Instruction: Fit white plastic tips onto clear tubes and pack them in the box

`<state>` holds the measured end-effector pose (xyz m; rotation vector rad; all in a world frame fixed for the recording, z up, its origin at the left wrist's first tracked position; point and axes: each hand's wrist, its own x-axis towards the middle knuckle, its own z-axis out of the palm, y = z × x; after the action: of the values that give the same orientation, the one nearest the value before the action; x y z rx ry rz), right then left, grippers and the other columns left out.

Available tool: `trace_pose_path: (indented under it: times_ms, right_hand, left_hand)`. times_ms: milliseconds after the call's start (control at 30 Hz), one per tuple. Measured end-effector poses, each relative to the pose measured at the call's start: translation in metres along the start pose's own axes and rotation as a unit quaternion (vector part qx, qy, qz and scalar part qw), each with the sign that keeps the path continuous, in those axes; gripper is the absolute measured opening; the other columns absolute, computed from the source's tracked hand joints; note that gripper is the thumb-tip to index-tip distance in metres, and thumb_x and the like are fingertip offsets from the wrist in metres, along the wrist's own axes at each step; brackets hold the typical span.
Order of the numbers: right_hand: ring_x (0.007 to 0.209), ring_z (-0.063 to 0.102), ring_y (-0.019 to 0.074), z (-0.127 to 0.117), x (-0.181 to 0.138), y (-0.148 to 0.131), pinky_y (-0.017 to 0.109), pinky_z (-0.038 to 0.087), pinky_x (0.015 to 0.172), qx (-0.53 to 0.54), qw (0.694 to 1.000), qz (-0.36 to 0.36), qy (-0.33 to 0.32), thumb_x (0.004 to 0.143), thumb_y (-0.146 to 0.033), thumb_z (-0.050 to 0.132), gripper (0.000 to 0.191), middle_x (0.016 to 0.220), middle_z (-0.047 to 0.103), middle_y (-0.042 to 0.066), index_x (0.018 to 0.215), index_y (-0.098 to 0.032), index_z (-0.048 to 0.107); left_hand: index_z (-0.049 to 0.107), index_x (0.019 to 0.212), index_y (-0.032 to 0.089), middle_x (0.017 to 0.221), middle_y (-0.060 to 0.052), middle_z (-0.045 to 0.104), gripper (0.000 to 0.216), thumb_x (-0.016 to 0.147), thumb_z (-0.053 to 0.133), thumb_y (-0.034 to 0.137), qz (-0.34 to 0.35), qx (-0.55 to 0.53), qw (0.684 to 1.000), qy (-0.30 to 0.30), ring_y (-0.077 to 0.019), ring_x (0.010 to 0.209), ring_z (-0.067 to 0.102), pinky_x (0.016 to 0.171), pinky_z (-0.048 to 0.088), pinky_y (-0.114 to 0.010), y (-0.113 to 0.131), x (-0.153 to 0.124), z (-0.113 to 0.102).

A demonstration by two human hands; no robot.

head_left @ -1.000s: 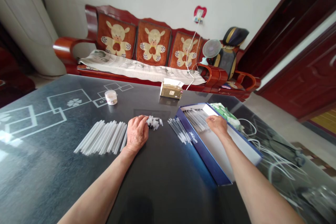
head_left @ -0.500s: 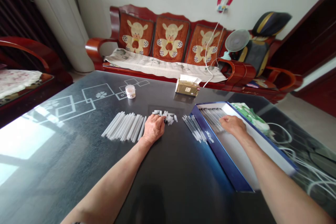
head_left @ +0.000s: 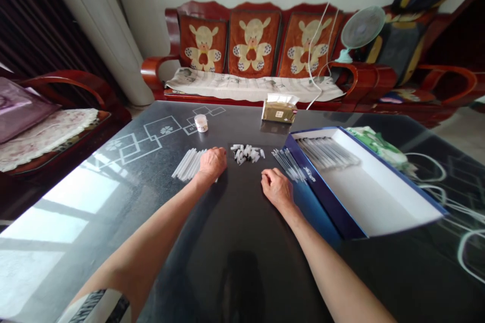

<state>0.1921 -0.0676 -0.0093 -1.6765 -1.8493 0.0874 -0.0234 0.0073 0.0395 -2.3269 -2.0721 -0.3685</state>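
Observation:
My left hand (head_left: 213,164) is closed over the right end of a row of whitish pen barrels (head_left: 185,165); its fingertips are hidden, so I cannot make out what they hold. To its right lies a small heap of white and black pen caps (head_left: 246,152). My right hand (head_left: 278,186) hovers low over the table with curled fingers, and anything inside them is too hidden to name. Just beyond it, thin pen refills (head_left: 290,165) lean against a blue box (head_left: 322,189). Inside that box, a row of clear pens (head_left: 328,151) lies at the far end.
A small white tub (head_left: 201,123) and a tissue pack (head_left: 279,110) stand toward the back of the dark glossy table (head_left: 235,242). Right of the box are a green and white bag (head_left: 379,146) and white cables (head_left: 435,192). A wooden sofa (head_left: 155,73) stands behind.
My right hand has come out of the box and moved left, to beside the refills. My left hand has shifted from the caps onto the barrels. The view has turned slightly.

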Motion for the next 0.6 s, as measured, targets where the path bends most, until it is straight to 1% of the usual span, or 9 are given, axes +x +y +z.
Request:
trace_pose_path:
  times_ms: [67, 133, 200, 400, 600]
  right_hand:
    - [0.078, 0.060, 0.0150, 0.002, -0.002, 0.000, 0.024, 0.038, 0.067, -0.013, 1.000, 0.012, 0.002, 0.087, -0.022, 0.050, 0.017, 0.088, 0.066, 0.003, 0.087, -0.022, 0.067]
    - [0.077, 0.059, 0.0139, 0.000, 0.000, -0.001, 0.024, 0.036, 0.065, -0.023, 1.000, 0.017, -0.006, 0.087, -0.022, 0.050, 0.016, 0.088, 0.065, 0.002, 0.087, -0.022, 0.067]
    - [0.076, 0.058, 0.0135, -0.002, 0.001, -0.001, 0.024, 0.034, 0.064, -0.033, 0.999, 0.019, -0.015, 0.087, -0.022, 0.050, 0.016, 0.088, 0.065, 0.002, 0.087, -0.022, 0.066]
    - [0.076, 0.056, 0.0134, -0.002, 0.001, -0.003, 0.025, 0.031, 0.062, -0.048, 0.998, 0.023, -0.024, 0.089, -0.023, 0.049, 0.017, 0.088, 0.063, 0.002, 0.087, -0.022, 0.065]
    - [0.077, 0.056, 0.0137, -0.002, 0.001, -0.003, 0.024, 0.031, 0.062, -0.045, 0.998, 0.024, -0.029, 0.089, -0.024, 0.049, 0.016, 0.088, 0.063, 0.002, 0.088, -0.023, 0.065]
  left_hand:
    - [0.072, 0.101, 0.021, 0.094, -0.010, 0.072, 0.031, 0.088, 0.044, 0.025, -0.032, 0.026, 0.997, -0.068, -0.0229, 0.090, 0.068, 0.077, 0.050, -0.029, -0.010, 0.004, -0.014]
    - [0.072, 0.101, 0.021, 0.098, -0.011, 0.073, 0.032, 0.088, 0.043, 0.024, -0.036, 0.058, 0.992, -0.110, -0.0233, 0.094, 0.068, 0.081, 0.050, -0.029, -0.013, 0.005, -0.023]
    - [0.073, 0.099, 0.019, 0.099, -0.013, 0.072, 0.032, 0.087, 0.044, 0.023, -0.034, 0.081, 0.987, -0.135, -0.0245, 0.096, 0.068, 0.082, 0.051, -0.029, -0.009, 0.004, -0.026]
    - [0.071, 0.102, 0.015, 0.100, -0.016, 0.071, 0.029, 0.083, 0.049, 0.016, -0.013, 0.099, 0.981, -0.166, -0.0264, 0.098, 0.067, 0.081, 0.053, -0.032, 0.012, -0.003, -0.020]
    - [0.065, 0.109, 0.011, 0.101, -0.020, 0.068, 0.034, 0.082, 0.044, 0.010, -0.009, 0.093, 0.980, -0.176, -0.0307, 0.100, 0.066, 0.081, 0.052, -0.040, 0.018, -0.007, -0.010]
